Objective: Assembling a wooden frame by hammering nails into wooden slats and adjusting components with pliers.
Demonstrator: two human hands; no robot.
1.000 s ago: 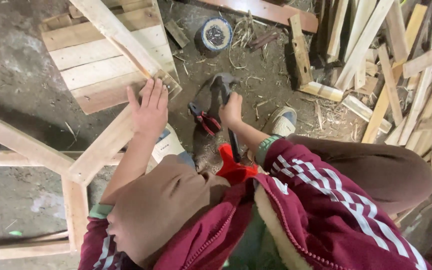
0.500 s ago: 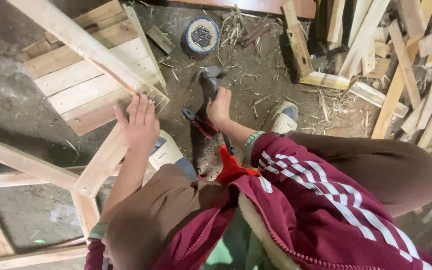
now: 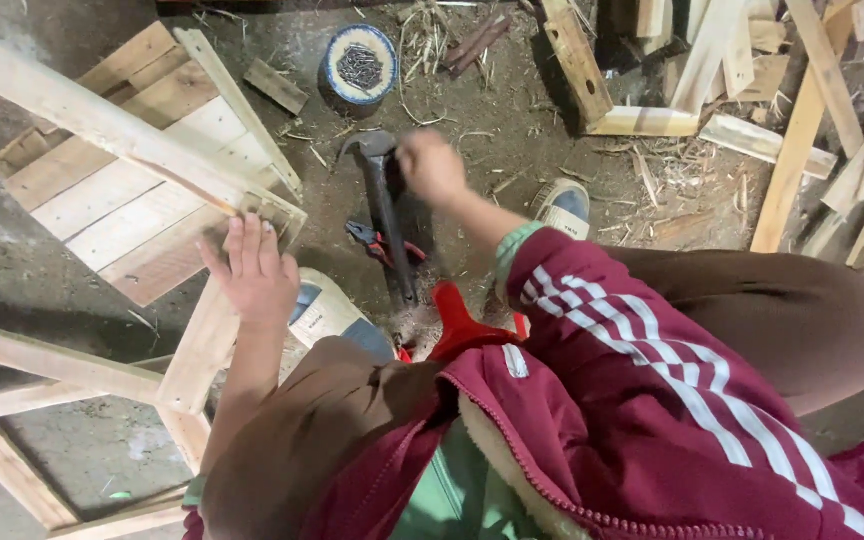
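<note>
Head view is showing, at the far left, a wooden frame of pale slats lying on the dirt floor, with a slatted pallet panel at about ten o'clock from the person's knees. The left hand is lying flat with fingers spread on a slat of that frame, pressing it down rather than gripping anything. Just right of it a shoe is resting on the floor, and red-handled pliers are lying beside the hammer. The hammer is standing head-up at twelve o'clock from the lap, its handle running down toward the knees. The right hand, blurred, is reaching in at the hammer's head; whether the fingers are closing on it I cannot tell. A round tin of nails is sitting at twelve o'clock beyond the hammer, and loose timber offcuts are piling up at two o'clock. To do this well, I judge, the grip should be settling low on the handle while the flat hand is keeping the slat steady.
</note>
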